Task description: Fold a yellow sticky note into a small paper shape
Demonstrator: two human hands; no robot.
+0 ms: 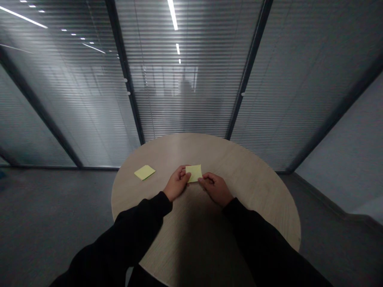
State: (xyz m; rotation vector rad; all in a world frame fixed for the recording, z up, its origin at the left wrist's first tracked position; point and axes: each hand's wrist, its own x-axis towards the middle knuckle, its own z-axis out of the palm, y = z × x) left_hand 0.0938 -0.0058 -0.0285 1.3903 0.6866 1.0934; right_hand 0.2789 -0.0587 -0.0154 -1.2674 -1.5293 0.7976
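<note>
A small yellow paper sheet (194,172) is held just above the round wooden table (254,187), near its middle. My left hand (177,184) pinches the sheet's left edge with fingers closed. My right hand (216,188) pinches its lower right corner, fingers curled. A yellow pad of sticky notes (145,172) lies flat on the table to the left of my left hand, apart from it. Both arms wear black sleeves.
Glass partition walls with horizontal blinds and dark frames (125,79) stand right behind the table. Grey carpet floor (54,207) surrounds the table on both sides.
</note>
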